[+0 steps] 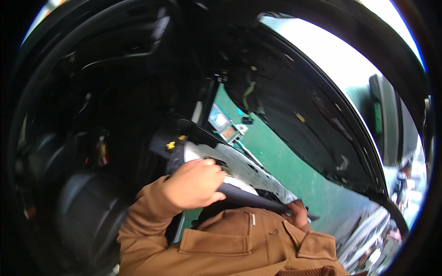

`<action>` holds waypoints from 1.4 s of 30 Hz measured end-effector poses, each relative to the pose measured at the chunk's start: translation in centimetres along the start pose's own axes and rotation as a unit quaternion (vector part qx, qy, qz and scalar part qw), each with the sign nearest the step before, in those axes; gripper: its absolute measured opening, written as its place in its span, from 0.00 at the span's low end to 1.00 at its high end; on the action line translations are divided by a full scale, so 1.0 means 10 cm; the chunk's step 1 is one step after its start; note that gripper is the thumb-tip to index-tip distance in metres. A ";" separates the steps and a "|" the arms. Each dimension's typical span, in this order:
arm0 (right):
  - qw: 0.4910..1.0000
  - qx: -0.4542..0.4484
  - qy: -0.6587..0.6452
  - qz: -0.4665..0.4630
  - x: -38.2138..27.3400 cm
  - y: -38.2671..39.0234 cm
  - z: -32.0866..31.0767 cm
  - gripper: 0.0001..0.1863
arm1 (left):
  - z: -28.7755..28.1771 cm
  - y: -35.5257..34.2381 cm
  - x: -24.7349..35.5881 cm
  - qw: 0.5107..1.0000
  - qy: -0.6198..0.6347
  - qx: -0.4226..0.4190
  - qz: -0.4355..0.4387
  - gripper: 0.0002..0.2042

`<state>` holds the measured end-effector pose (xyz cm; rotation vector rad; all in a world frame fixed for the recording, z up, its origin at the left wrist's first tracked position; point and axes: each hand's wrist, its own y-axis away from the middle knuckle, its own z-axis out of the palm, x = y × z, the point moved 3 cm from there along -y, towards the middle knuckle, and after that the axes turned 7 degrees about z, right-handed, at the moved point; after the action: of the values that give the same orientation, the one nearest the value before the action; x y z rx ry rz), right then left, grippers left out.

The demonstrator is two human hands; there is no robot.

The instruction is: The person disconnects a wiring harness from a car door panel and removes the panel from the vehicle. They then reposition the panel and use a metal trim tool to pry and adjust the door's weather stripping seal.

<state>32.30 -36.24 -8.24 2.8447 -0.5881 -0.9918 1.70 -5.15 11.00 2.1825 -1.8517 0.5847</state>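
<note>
A car door trim panel lies slantwise in front of my body, its back side with pale padding turned up and a dark edge toward me. My left hand is closed on its left part, with the fingertips curled over a dark piece and partly hidden. At the panel's right end, my right hand grips the edge, its thumb and some fingers out of sight. Yellow clips stand out by the panel's upper left end, just beyond my left hand.
To the right stands the open car door, its inner face dark and bare of trim. A black seat is at the lower left inside the dark cabin. Beyond the panel, a framed stand rests on the green floor.
</note>
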 end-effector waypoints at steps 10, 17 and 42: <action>0.999 -0.021 0.001 -0.028 -0.15 0.08 -0.17 0.20 | 0.15 0.16 0.04 0.991 -0.021 -0.022 -0.127 0.17; 0.994 -0.101 0.027 -0.018 -0.52 -0.28 -0.85 0.16 | 0.42 0.18 -0.14 0.953 0.074 -0.038 -0.292 0.26; 0.800 -0.427 0.216 -0.361 -0.83 -0.07 0.21 0.22 | 2.32 0.67 2.48 0.841 0.205 0.063 -0.497 0.25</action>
<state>25.26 -32.38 -5.21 2.2400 0.8466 -0.3956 1.93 -38.11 0.38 2.4313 -0.3393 0.8199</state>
